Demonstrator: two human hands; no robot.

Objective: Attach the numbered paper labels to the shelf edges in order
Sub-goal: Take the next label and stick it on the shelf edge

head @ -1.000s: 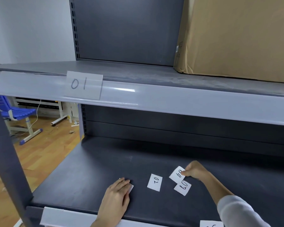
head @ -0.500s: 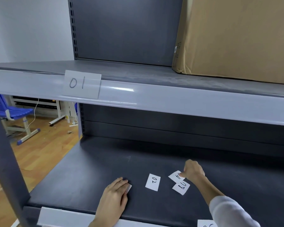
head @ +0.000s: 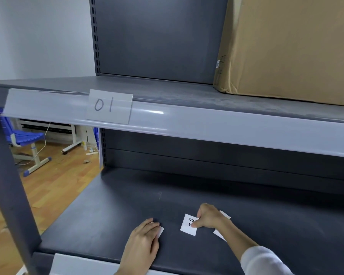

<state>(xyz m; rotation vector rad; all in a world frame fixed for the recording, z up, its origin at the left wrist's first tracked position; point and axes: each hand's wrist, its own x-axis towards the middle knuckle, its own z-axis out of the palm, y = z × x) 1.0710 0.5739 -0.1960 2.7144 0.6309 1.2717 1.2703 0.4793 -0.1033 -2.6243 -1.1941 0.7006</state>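
Right hand (head: 209, 218) has shifted left off the far pair of slips and now pinches the 02 label (head: 189, 225).

Left of that label, the left hand (head: 144, 238) lies flat on another slip (head: 160, 231); right of it, two slips (head: 219, 234) peek out. Four loose, I count. Above it, the 01 label (head: 109, 106) sits on the upper shelf edge (head: 226, 128), so 02 likely goes next.

- The left hand (head: 142, 242) is lying flat, palm down, fingers straight and close together, pointing away from the person.
- The right hand (head: 209, 217) is reaching forward from a white sleeve (head: 264, 261), fingers curled, thumb and fingertips pinching downward.
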